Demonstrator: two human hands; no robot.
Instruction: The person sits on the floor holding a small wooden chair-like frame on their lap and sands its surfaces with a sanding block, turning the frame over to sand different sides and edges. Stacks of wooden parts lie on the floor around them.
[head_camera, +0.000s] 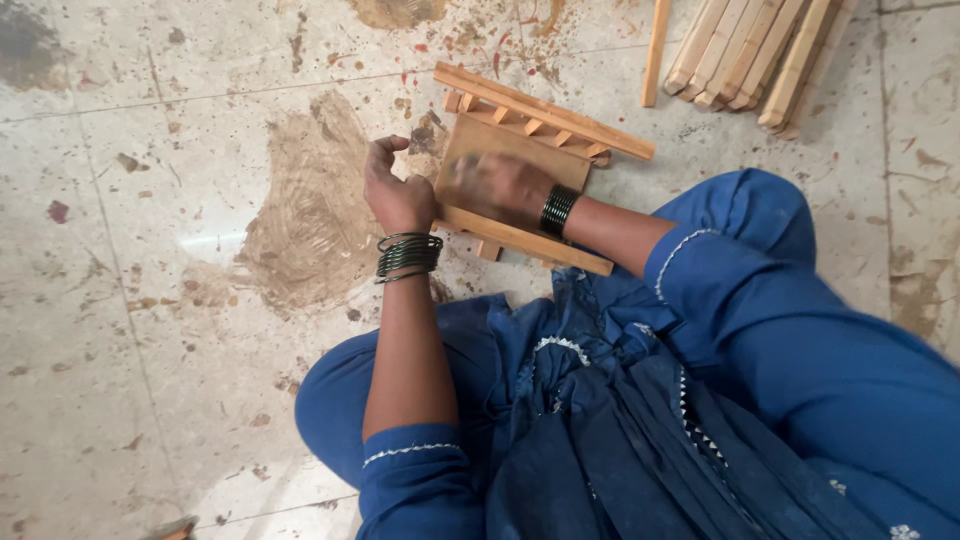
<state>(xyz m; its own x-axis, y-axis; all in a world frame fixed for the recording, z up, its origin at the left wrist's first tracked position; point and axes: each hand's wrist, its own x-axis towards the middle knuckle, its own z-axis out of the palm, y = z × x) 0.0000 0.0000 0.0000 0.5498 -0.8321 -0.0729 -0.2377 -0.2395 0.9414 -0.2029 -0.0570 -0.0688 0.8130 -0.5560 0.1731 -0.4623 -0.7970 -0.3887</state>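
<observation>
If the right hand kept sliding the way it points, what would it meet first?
Probably the left hand gripping the small slatted wooden frame's edge; the blurred right hand lies on the frame's flat board, pointing that way.

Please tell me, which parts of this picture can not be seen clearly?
Head view:
- Right hand: blurred; grip unreadable.
- Wooden frame: middle hidden under that hand.
- Left hand: fingers curl away at the frame's edge; contents unclear.
- Stack of wooden strips: cut off by the top edge.
</observation>
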